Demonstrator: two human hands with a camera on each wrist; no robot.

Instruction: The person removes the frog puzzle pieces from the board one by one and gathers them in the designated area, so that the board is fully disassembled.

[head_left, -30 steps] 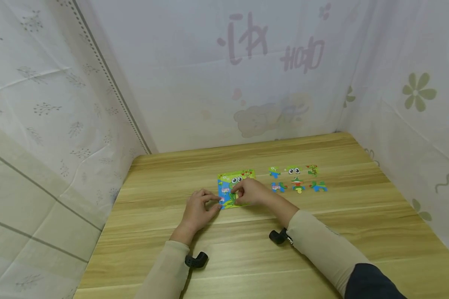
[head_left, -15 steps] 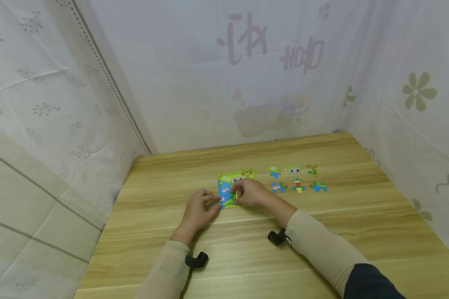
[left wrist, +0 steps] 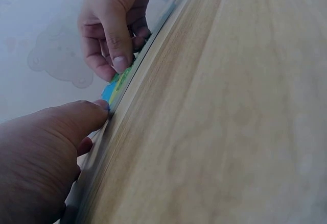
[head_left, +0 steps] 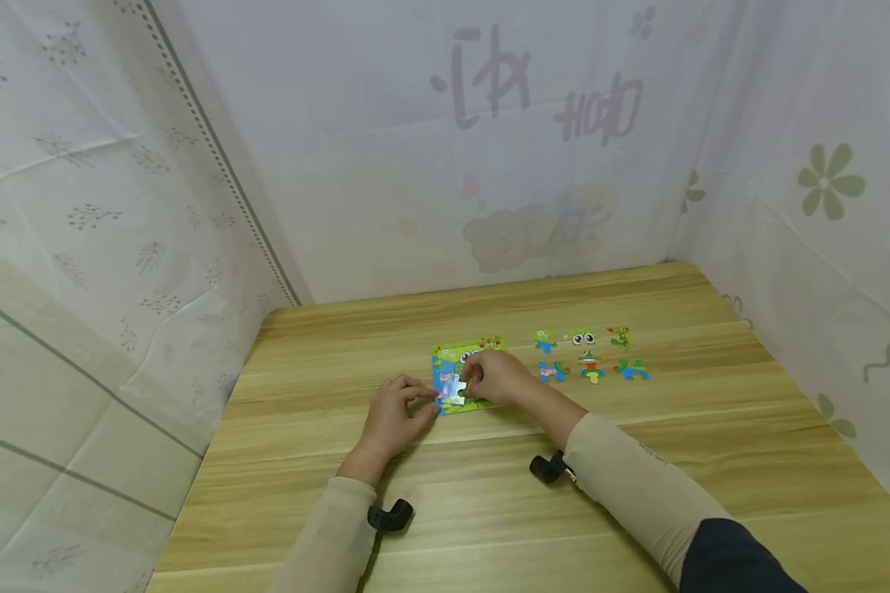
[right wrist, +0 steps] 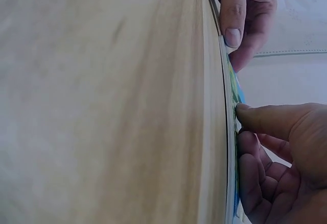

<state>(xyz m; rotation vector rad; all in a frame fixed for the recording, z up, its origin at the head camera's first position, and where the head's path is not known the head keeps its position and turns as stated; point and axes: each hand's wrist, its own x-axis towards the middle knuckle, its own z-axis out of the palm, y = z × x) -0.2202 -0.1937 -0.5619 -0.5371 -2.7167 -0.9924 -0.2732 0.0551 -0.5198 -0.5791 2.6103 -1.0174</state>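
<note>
A frog picture board [head_left: 469, 343] lies flat on the table. Along its left edge and near corner, my left hand [head_left: 395, 422] rests thumb and forefinger, which are relaxed. Over the board, my right hand [head_left: 500, 379] pinches the right side of a puzzle piece [head_left: 452, 389], whose surface shines with glare. In the right wrist view the right thumb [right wrist: 265, 121] meets the board's surface, with the other fingers curled beside it; the piece cannot be made out there. In the left wrist view both hands are at the board, the right hand [left wrist: 115, 25] beyond the left [left wrist: 51, 137].
Several loose puzzle pieces lie in two rows right of the board, among them one with eyes [head_left: 583, 338], a mouth piece [head_left: 589, 367] and a blue-green one [head_left: 631, 370]. Patterned cloth [head_left: 386, 165] hangs behind and beside the wooden table [head_left: 326, 354].
The piece at the right fingertips now catches the light and shows as a pale patch on the board's left half. The right hand has shifted very slightly; the left hand has stayed put.
</note>
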